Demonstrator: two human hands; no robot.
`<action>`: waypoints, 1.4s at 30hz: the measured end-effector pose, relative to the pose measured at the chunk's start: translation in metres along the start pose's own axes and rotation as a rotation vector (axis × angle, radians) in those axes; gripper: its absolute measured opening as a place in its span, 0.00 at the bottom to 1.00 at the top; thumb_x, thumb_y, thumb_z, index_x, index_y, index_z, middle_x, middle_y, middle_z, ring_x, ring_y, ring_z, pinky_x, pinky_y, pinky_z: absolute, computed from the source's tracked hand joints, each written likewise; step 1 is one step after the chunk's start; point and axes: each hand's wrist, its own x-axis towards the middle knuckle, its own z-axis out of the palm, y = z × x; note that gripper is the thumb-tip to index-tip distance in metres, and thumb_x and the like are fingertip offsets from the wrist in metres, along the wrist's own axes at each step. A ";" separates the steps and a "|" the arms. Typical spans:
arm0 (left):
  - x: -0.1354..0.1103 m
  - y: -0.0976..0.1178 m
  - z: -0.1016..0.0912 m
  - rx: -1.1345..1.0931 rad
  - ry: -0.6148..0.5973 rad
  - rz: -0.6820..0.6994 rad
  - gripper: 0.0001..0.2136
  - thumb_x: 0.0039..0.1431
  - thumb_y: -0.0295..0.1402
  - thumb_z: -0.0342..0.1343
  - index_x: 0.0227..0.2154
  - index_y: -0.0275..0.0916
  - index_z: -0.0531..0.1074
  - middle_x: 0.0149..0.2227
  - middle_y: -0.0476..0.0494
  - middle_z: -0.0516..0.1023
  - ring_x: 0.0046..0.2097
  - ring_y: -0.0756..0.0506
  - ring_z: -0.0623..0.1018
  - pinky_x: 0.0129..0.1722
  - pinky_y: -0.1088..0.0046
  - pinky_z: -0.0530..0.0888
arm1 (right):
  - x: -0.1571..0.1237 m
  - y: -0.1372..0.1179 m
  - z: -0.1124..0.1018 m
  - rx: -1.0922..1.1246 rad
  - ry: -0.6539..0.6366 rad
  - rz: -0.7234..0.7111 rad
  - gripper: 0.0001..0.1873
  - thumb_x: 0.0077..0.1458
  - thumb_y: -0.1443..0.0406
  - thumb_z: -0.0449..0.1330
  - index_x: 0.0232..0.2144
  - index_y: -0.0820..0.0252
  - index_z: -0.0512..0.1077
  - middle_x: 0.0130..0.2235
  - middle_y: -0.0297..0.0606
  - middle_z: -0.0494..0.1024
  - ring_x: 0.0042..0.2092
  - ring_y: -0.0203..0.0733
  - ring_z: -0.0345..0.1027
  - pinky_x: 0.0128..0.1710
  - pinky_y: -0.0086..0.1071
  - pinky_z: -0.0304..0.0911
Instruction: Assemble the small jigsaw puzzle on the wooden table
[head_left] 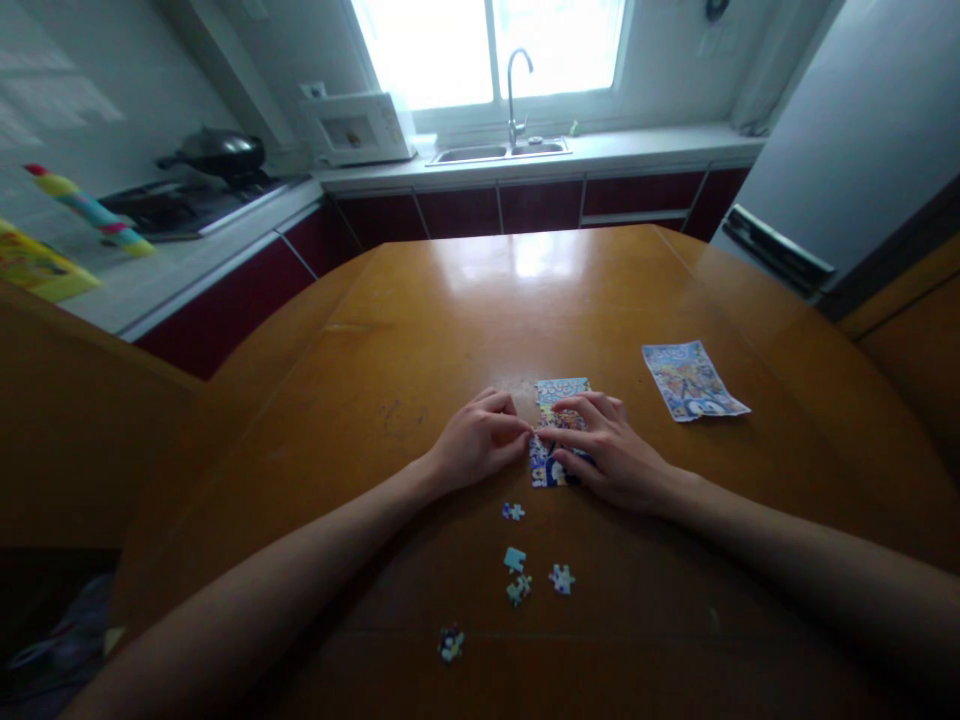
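A partly joined jigsaw puzzle (551,472) lies on the wooden table in front of me. At its left edge my left hand (484,440) is closed, thumb and fingertips pinched on a small puzzle piece that is mostly hidden. My right hand (611,450) rests over the right part of the puzzle, fingers spread and covering some of the picture. Several loose pieces lie nearer to me: a blue and white piece (514,511), a light blue piece (514,559), a greenish piece (518,590), a pale piece (562,579) and a dark multicoloured one (451,643).
A creased picture sheet (694,382) lies to the right on the wooden table (420,320). Beyond the table are a counter with a sink (472,154), a tap (511,100) and a microwave (360,128). A wok (221,152) sits on the stove at left; a fridge (847,130) stands right.
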 end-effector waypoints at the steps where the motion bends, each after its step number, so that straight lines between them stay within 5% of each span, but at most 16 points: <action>1: 0.000 0.000 0.000 -0.005 -0.002 -0.004 0.09 0.65 0.33 0.58 0.33 0.40 0.82 0.31 0.45 0.70 0.38 0.46 0.69 0.39 0.70 0.69 | 0.000 0.000 0.000 -0.002 -0.007 -0.002 0.18 0.67 0.57 0.55 0.57 0.42 0.73 0.57 0.43 0.70 0.60 0.54 0.57 0.58 0.54 0.54; 34: 0.002 0.002 0.002 -0.005 -0.031 0.013 0.10 0.65 0.32 0.57 0.30 0.39 0.80 0.29 0.46 0.69 0.36 0.47 0.69 0.37 0.71 0.68 | 0.001 0.000 0.000 -0.016 -0.022 -0.014 0.16 0.68 0.61 0.52 0.53 0.47 0.75 0.57 0.44 0.70 0.60 0.55 0.57 0.59 0.54 0.54; 42: 0.004 0.002 0.003 -0.082 -0.041 -0.039 0.09 0.60 0.23 0.53 0.33 0.38 0.78 0.31 0.46 0.73 0.38 0.47 0.71 0.40 0.69 0.69 | 0.001 0.000 -0.001 0.052 -0.001 0.028 0.16 0.69 0.61 0.51 0.54 0.47 0.73 0.57 0.44 0.69 0.60 0.53 0.57 0.59 0.54 0.55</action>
